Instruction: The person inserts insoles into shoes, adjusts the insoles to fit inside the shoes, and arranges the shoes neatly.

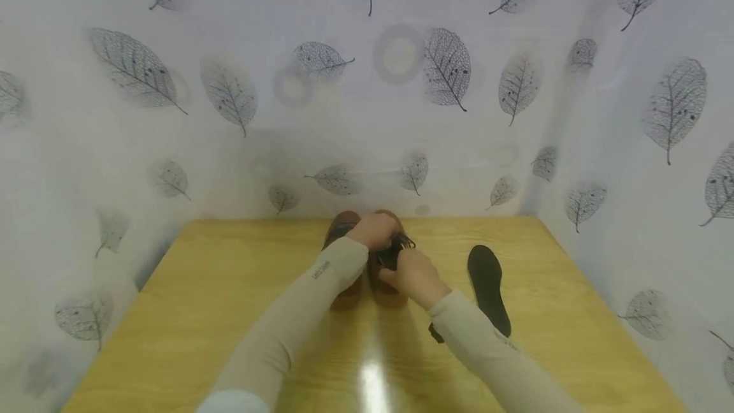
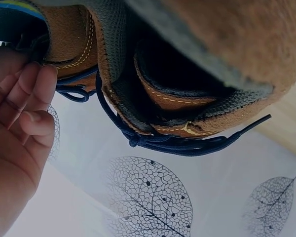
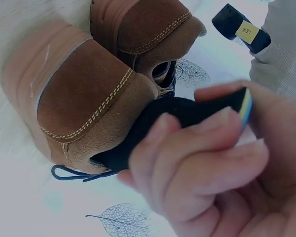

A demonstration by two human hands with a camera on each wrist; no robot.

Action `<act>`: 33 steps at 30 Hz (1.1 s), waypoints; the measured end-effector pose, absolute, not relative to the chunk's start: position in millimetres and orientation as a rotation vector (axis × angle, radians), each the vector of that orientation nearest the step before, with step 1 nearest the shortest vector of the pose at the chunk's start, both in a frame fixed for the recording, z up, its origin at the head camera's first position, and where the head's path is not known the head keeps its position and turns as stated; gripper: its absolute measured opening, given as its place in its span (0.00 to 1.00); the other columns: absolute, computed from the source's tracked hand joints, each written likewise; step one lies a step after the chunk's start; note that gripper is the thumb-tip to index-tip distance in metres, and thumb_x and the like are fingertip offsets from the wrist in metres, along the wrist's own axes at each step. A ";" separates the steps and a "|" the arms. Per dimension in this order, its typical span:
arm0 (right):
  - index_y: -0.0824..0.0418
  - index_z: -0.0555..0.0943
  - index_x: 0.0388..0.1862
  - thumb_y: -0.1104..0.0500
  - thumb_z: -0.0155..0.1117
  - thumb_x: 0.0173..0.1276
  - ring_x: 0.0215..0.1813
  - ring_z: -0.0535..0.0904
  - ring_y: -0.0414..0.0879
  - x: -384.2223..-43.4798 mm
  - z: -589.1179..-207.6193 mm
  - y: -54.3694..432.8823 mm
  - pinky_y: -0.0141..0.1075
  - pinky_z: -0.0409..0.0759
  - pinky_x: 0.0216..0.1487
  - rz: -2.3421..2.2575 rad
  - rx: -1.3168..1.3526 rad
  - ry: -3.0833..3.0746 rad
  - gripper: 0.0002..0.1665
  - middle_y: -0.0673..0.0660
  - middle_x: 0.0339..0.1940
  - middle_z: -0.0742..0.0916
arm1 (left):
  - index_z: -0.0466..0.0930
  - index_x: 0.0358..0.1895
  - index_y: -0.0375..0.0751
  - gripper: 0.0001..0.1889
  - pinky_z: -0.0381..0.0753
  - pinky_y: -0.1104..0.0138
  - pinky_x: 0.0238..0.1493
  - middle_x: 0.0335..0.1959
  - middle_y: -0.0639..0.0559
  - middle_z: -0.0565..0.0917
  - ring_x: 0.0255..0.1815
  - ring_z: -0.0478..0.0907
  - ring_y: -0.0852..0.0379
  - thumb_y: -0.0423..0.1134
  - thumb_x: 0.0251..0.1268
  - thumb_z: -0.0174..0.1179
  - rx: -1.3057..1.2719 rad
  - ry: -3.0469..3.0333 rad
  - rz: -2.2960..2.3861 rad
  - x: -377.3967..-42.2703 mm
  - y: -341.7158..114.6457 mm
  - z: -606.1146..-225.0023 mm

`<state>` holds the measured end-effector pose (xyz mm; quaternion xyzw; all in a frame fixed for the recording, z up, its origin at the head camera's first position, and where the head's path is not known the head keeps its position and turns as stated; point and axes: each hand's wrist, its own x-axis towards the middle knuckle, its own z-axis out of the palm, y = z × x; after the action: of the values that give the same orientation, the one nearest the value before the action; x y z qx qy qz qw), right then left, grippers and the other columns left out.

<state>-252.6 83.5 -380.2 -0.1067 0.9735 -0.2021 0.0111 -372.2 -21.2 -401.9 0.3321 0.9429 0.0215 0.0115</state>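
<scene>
Two brown suede lace-up shoes stand side by side on the table, toes toward the far wall: the right shoe (image 3: 84, 98) and the left shoe (image 3: 150, 27). My right hand (image 3: 202, 182) grips a black insole (image 3: 187, 109) with curled fingers. The insole's far end is inside the right shoe's opening; a blue and yellow edge shows at its near end. My left hand (image 2: 19, 138) pinches the right shoe at its dark tongue and laces, partly hidden behind the fingers. In the left wrist view, the left shoe's dark laces (image 2: 177, 144) are tied.
Another black insole (image 1: 487, 285) lies flat on the wooden table (image 1: 241, 298), right of the shoes and beside my right forearm. A pale leaf-patterned curtain (image 1: 344, 126) stands behind the table. Small dark devices (image 1: 436, 333) sit at the wrists.
</scene>
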 end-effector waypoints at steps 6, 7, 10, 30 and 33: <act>0.69 0.77 0.31 0.58 0.65 0.64 0.26 0.75 0.47 -261.5 -379.3 83.6 0.37 0.76 0.26 -0.767 -0.307 2.963 0.13 0.57 0.24 0.79 | 0.86 0.39 0.48 0.09 0.80 0.65 0.38 0.27 0.58 0.83 0.27 0.74 0.60 0.31 0.57 0.63 1.032 2.927 0.075 -373.9 -20.5 -402.4; 0.69 0.77 0.30 0.59 0.64 0.65 0.24 0.76 0.47 -262.6 -379.3 83.7 0.35 0.75 0.25 -0.804 -0.286 2.938 0.12 0.56 0.23 0.79 | 0.86 0.40 0.48 0.09 0.79 0.65 0.38 0.27 0.58 0.83 0.27 0.74 0.60 0.31 0.57 0.63 1.031 2.928 0.076 -374.0 -20.1 -402.7; 0.68 0.77 0.31 0.60 0.61 0.66 0.18 0.75 0.44 -266.1 -381.2 84.1 0.32 0.72 0.20 -0.907 -0.226 2.869 0.11 0.56 0.20 0.80 | 0.86 0.41 0.48 0.10 0.79 0.64 0.40 0.30 0.57 0.83 0.28 0.75 0.60 0.32 0.57 0.64 1.028 2.929 0.077 -372.7 -19.8 -402.7; 0.77 0.79 0.40 0.48 0.73 0.57 0.34 0.81 0.53 -253.2 -388.6 75.9 0.45 0.81 0.36 -0.674 -0.292 3.043 0.31 0.63 0.30 0.84 | 0.86 0.37 0.46 0.07 0.80 0.61 0.42 0.32 0.55 0.85 0.31 0.78 0.56 0.32 0.58 0.63 1.009 2.958 0.076 -363.8 -23.8 -394.9; 0.79 0.76 0.48 0.49 0.70 0.61 0.39 0.82 0.56 -250.2 -388.1 76.6 0.46 0.81 0.39 -0.699 -0.278 3.071 0.34 0.66 0.36 0.84 | 0.86 0.34 0.46 0.06 0.80 0.62 0.39 0.28 0.56 0.83 0.27 0.76 0.58 0.31 0.57 0.63 1.026 2.973 0.081 -364.4 -23.2 -397.0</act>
<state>-250.2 76.6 -388.1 -0.0880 0.9712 -0.2212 -0.0100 -364.4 -23.2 -397.0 0.3260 0.9450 0.0256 -0.0023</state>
